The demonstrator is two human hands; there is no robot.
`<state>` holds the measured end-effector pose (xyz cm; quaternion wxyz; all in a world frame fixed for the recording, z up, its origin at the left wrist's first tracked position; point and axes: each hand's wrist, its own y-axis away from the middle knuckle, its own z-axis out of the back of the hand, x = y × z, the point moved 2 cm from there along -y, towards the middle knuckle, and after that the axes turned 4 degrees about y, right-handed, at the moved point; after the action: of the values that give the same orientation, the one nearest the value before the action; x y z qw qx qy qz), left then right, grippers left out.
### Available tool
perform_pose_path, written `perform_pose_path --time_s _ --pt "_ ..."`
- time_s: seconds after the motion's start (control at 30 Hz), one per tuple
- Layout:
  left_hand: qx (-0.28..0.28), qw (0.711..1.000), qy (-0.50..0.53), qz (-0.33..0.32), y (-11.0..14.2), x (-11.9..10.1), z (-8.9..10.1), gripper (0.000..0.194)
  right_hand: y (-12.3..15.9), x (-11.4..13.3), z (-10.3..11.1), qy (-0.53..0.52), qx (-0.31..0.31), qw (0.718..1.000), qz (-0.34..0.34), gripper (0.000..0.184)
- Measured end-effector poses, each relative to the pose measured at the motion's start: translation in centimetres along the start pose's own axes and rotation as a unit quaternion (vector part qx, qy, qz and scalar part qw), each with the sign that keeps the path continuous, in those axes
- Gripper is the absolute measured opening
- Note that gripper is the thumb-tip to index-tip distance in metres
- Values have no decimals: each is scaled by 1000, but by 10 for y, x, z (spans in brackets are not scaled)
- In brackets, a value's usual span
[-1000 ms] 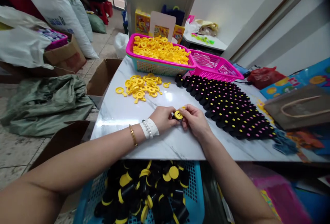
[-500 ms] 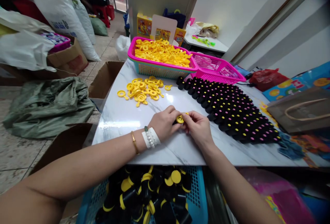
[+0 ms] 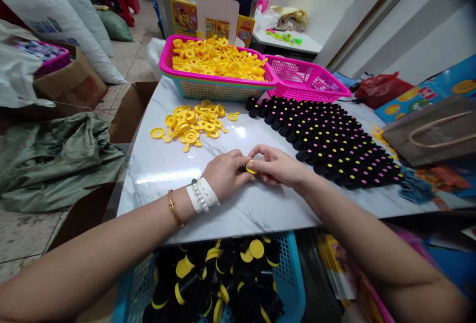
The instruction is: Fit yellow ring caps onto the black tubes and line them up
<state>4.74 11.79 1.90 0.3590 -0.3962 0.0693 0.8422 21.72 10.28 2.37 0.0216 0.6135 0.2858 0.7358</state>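
Near the table's front edge, my left hand (image 3: 224, 175) is closed around a small black cylinder, mostly hidden by my fingers. A round yellow cap (image 3: 251, 168) shows on its end. My right hand (image 3: 279, 166) grips that cap, thumb pressed over its face. Behind my hands lies a loose pile of yellow ring-shaped caps with tabs (image 3: 191, 123). Rows of black cylinders (image 3: 329, 144) with pink or yellow dots on top stand to the right. Below the table edge, a blue basket (image 3: 295, 273) holds many black cylinders with yellow caps.
A pink-rimmed basket (image 3: 169, 60) heaped with yellow caps stands at the back of the marble-patterned table (image 3: 156, 209). Beside it is a pink mesh basket (image 3: 340, 87). A brown paper bag (image 3: 431, 144) sits at right. Cardboard boxes (image 3: 130, 114) and a green sack (image 3: 63, 159) are on the left.
My view has shifted slightly. My right thumb has moved onto the yellow cap's face, which was uncovered before. The right forearm has swung outward to the right.
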Motion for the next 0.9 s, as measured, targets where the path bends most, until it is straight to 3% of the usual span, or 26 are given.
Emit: perform_pose_path --time_s 0.1,0.3,0.47,0.57,0.67,0.8,0.9 --pt "4 999 -26 19 0 -2 0 17 -1 2 -4 53 -6 998 27 31" --pt "64 998 -11 6 -1 0 2 16 16 -14 -14 12 3 996 93 48" --pt "32 997 -60 29 0 3 -1 37 20 -8 -22 104 -48 990 86 36" --pt "13 996 -86 34 3 1 -4 41 20 -2 -27 165 -54 981 89 29" --pt "23 994 -103 17 4 -1 -3 41 22 -6 -32 156 -45 983 91 34" --pt "56 987 -154 -4 7 -4 -2 43 35 -20 -39 212 -179 944 176 26" --pt "124 980 -143 -62 13 -11 -4 45 64 -31 -53 275 -238 910 200 14"
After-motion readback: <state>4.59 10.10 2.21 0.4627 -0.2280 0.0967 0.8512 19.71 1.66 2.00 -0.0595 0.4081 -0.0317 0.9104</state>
